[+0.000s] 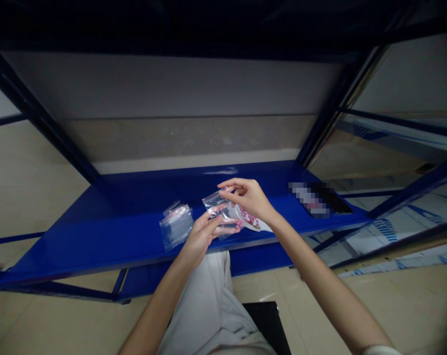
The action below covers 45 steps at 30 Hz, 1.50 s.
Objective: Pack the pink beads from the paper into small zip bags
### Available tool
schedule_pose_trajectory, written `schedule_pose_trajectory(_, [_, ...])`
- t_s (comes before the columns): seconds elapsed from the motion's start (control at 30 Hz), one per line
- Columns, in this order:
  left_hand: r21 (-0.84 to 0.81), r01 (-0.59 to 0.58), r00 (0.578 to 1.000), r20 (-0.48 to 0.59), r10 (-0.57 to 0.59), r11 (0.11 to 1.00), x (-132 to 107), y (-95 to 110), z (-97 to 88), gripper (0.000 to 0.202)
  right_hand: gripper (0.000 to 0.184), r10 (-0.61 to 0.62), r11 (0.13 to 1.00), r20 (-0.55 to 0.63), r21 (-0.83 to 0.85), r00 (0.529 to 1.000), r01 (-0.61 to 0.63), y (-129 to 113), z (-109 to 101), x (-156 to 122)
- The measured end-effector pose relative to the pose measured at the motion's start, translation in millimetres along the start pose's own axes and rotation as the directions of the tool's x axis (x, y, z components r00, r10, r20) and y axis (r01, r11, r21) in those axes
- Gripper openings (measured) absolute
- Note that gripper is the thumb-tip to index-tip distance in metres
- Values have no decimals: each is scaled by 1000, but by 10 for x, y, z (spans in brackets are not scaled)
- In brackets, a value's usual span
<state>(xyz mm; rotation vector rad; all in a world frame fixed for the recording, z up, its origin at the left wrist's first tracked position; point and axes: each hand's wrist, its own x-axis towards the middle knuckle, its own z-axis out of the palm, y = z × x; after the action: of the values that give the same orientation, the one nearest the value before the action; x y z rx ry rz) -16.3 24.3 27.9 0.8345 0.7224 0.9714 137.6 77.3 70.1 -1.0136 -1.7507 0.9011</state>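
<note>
A small clear zip bag is held over the blue shelf, with a few pink beads showing at its lower right. My left hand grips the bag from the left and below, its fingers lying along the plastic. My right hand pinches near the bag's upper edge with thumb and fingertips. Partly hidden behind my right wrist lies a white piece bearing many small pink beads and a small gold-coloured item. To the left of my left hand rests a loose pile of clear zip bags.
The blue metal shelf has upright posts on both sides and a dark shelf overhead. A black phone-like object, partly blurred out, lies on the right. Below the front edge are my legs and a black seat.
</note>
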Motion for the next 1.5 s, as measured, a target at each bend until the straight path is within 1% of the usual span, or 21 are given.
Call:
schedule_pose_trajectory(0.1, [9, -3, 1000, 18, 3, 1000, 7, -28, -6, 53, 29, 3, 1000, -7, -13, 1000, -3, -3, -16, -8])
schedule_pose_trajectory(0.2, [44, -9, 1000, 12, 9, 999, 11, -39, 16, 51, 29, 1, 1000, -36, -1, 999, -1, 5, -40, -16])
schedule_pose_trajectory(0.27, [61, -11, 1000, 0, 11, 998, 24, -49, 39, 55, 28, 4, 1000, -48, 20, 999, -3, 24, -54, -24])
schedule_pose_trajectory(0.37, [71, -4, 1000, -15, 5, 997, 67, -79, 55, 63, 26, 14, 999, -12, 42, 1000, -14, 64, -64, -35])
schedule_pose_trajectory(0.43, [85, 11, 1000, -16, -9, 996, 98, -98, 43, 64, 26, 29, 998, -3, 55, 1000, -29, 88, -62, -39])
schedule_pose_trajectory(0.53, [114, 20, 1000, -4, -19, 993, 118, -102, 7, 64, 30, 61, 995, -32, 85, 998, -58, 125, -48, -34])
schedule_pose_trajectory(0.7, [132, 44, 999, -4, -43, 990, 96, -55, -31, 67, 31, 84, 992, -5, 93, 996, -83, 204, -15, -1])
schedule_pose_trajectory(0.77, [149, 38, 999, 6, -39, 988, 103, -38, -49, 68, 32, 81, 993, -16, 84, 997, -79, 223, -13, 9])
schedule_pose_trajectory(0.83, [164, -29, 999, -10, 31, 986, 129, -26, -77, 57, 32, 61, 996, -15, 62, 998, -60, 226, -16, 3])
schedule_pose_trajectory(0.9, [186, -151, 983, -74, 167, 971, 168, -12, -114, 41, 30, 30, 999, -8, 24, 1000, -30, 217, -15, -25])
schedule_pose_trajectory(0.97, [251, -273, 938, -143, 315, 929, 207, 8, -155, 34, 26, -6, 1000, -64, -23, 998, 5, 204, 6, -77])
schedule_pose_trajectory(1.03, [344, -342, 896, -160, 414, 874, 235, 40, -195, 24, 21, -34, 997, -134, -76, 990, 24, 187, 55, -144])
schedule_pose_trajectory(1.1, [420, -366, 880, -135, 456, 830, 249, 83, -233, 16, 20, -46, 991, -140, -132, 989, 28, 164, 122, -211])
schedule_pose_trajectory(1.2, [495, -366, 880, -92, 466, 788, 269, 148, -299, 12, 22, -48, 982, -91, -188, 995, 30, 138, 181, -263])
schedule_pose_trajectory(1.27, [501, -366, 861, -136, 490, 784, 298, 171, -356, 15, 28, -52, 980, -101, -198, 993, 31, 162, 135, -247])
schedule_pose_trajectory(1.33, [459, -352, 849, -210, 485, 815, 345, 163, -419, 18, 33, -40, 978, -167, -208, 985, 4, 241, 10, -200])
schedule_pose_trajectory(1.37, [433, -338, 853, -233, 466, 835, 372, 145, -449, 19, 33, -29, 975, -222, -221, 975, -22, 297, -70, -176])
schedule_pose_trajectory(1.43, [392, -299, 878, -244, 412, 870, 428, 87, -495, 19, 32, -4, 959, -313, -269, 950, -85, 421, -224, -148])
schedule_pose_trajectory(1.47, [377, -282, 889, -245, 388, 883, 454, 51, -510, 19, 30, 7, 950, -327, -293, 945, -108, 477, -276, -149])
schedule_pose_trajectory(1.5, [357, -268, 894, -254, 369, 895, 476, 13, -517, 20, 29, 24, 946, -308, -301, 951, -122, 523, -303, -161])
